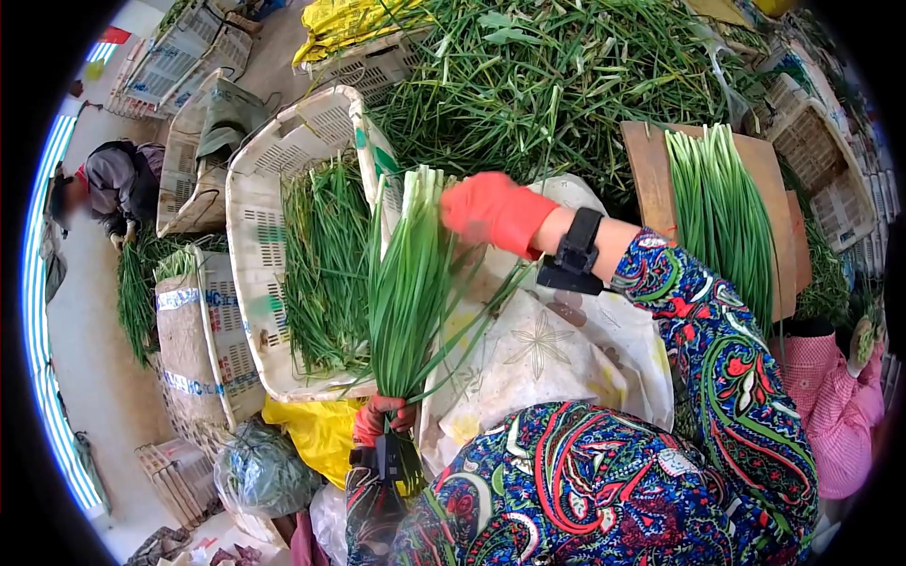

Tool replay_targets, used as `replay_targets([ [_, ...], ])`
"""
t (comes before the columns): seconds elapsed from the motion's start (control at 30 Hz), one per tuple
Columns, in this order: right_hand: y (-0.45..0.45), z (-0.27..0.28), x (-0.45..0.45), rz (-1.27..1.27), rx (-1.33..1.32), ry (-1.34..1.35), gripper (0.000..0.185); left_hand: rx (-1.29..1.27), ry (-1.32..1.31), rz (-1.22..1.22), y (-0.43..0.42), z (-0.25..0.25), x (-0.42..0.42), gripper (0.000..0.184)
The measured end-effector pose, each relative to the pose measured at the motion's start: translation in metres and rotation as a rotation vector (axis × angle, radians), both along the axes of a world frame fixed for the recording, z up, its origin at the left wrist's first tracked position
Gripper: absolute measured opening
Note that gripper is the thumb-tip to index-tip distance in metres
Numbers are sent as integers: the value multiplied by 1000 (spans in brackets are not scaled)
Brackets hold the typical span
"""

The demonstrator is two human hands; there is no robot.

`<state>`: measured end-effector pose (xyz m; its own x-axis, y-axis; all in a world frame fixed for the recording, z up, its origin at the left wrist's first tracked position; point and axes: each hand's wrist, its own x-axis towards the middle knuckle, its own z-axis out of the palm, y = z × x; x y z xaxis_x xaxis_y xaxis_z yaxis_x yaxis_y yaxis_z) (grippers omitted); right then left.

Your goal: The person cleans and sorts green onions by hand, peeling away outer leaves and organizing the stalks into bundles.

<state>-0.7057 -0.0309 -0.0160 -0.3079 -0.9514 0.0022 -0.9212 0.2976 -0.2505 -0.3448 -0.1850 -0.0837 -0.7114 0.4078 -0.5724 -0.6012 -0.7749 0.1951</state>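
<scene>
A bundle of long green leaves (406, 292) is held upright over the right-hand edge of a white slatted crate (253, 236), with its pale stem ends pointing towards the top. Its lower, leafy part is gripped by the left hand (383, 415), the fingers of which are wrapped around it. The right hand (495, 212), in a red glove, is placed beside the pale ends; it is blurred, and whether anything is pinched by it cannot be told. A few loose leaves are splayed out to the right of the bundle. More greens (326, 269) are laid lengthwise inside the crate, along its right side. A pale printed cloth (538, 354) is spread beneath the right forearm, and yellow plastic (316, 434) is bunched below the crate's near edge. Beyond the cloth, a large heap of loose greens (557, 85) is piled. To its right, a second bundle (727, 217) is laid on a brown board (651, 179), its pale ends near the board's far edge. On the left, a clear bag of greens (266, 472) is set below a woven sack (179, 330). Farther out on that side, greens are handled by a stooping person (123, 179) above a pale floor (90, 349). At the right margin, a pink checked sleeve (840, 443) is seen.
</scene>
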Motion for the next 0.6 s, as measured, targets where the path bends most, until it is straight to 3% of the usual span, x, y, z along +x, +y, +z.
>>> replay_targets([
  [0.07, 0, -2, -26, 85, -3, 174, 13, -36, -32, 27, 2, 4, 2, 20],
  [0.1, 0, 9, -42, -77, 34, 41, 19, -28, -30, 23, 2, 3, 2, 20],
  [0.17, 25, 26, -80, -107, -196, 464, 12, -9, -26, 20, 2, 1, 4, 20],
  [0.2, 36, 25, -120, -204, -220, 306, 17, -6, -52, 36, 4, 3, 4, 19],
  [0.23, 56, 16, -156, -312, -476, 196, 24, -2, -77, 56, 6, 7, 2, 19],
  [0.27, 74, 10, -178, -484, -570, -25, 33, 3, -102, 75, 8, 9, 3, 19],
  [0.3, 88, 31, -165, -763, -511, -44, 37, -6, -97, 88, 9, 9, 4, 18],
  [0.43, 111, -11, -108, -607, -123, -742, 46, 12, -68, 76, 8, 1, 2, 18],
  [0.5, 101, -15, -49, -608, 88, -1380, 54, 34, -65, 55, 6, -1, 5, 18],
  [0.57, 82, -25, -7, -749, 239, -1589, 59, 45, -51, 63, 9, 8, 1, 16],
  [0.6, 76, -31, 8, -753, 159, -1671, 60, 43, -54, 54, 9, 9, 0, 16],
])
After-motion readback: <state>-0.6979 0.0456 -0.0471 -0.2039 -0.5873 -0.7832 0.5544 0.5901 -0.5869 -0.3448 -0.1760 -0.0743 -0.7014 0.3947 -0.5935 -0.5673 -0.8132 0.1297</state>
